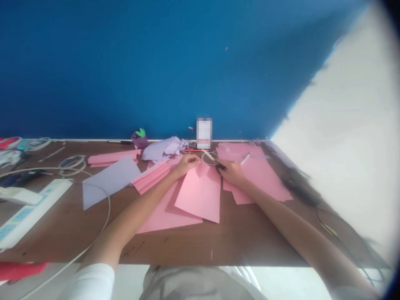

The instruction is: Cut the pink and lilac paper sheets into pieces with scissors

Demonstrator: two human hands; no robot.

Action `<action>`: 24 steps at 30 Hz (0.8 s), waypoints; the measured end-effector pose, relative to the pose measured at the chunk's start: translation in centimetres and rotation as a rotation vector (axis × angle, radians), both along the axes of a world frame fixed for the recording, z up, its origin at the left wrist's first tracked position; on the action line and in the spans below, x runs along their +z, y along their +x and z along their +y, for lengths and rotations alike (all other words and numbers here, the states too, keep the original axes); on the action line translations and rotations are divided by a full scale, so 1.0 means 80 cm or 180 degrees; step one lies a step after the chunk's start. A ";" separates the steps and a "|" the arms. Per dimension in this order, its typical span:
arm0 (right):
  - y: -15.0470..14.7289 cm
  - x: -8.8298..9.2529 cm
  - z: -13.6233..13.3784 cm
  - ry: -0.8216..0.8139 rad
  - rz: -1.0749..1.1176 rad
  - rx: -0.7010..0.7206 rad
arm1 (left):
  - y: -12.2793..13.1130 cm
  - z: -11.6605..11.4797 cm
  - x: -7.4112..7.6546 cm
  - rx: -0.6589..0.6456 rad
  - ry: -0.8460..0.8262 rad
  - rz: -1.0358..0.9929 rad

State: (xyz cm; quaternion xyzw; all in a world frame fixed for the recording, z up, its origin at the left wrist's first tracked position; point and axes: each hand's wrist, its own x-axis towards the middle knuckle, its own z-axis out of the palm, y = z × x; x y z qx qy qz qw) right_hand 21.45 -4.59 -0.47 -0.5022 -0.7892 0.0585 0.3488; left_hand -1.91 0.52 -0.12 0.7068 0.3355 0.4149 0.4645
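On the bench (237,239), my left grip (186,163) is pinching one pink sheet (198,196), right grip (229,173) clenching one pair of scissors (219,166).

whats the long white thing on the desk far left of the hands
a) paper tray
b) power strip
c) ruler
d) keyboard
b, it is a white power strip with rows of sockets, lying at the edge of the brown desk, well left of the left hand

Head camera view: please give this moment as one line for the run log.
left hand: at pink paper sheet | right hand: grips white pen-like tool | nearby: white wire loop, power strip
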 end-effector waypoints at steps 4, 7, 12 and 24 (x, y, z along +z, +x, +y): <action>0.003 0.001 0.004 -0.0171 0.0414 -0.0296 | 0.000 0.000 -0.003 0.0029 0.0033 0.0028; 0.003 0.001 0.006 -0.0293 0.0423 -0.0153 | 0.000 0.002 -0.006 0.0078 0.0042 0.0025; -0.001 0.001 0.005 -0.0321 0.0260 -0.0174 | 0.003 0.009 -0.012 0.0026 -0.0052 -0.0140; -0.015 0.000 -0.004 0.0125 -0.0853 -0.0470 | 0.001 0.004 -0.004 -0.0053 -0.0440 -0.0702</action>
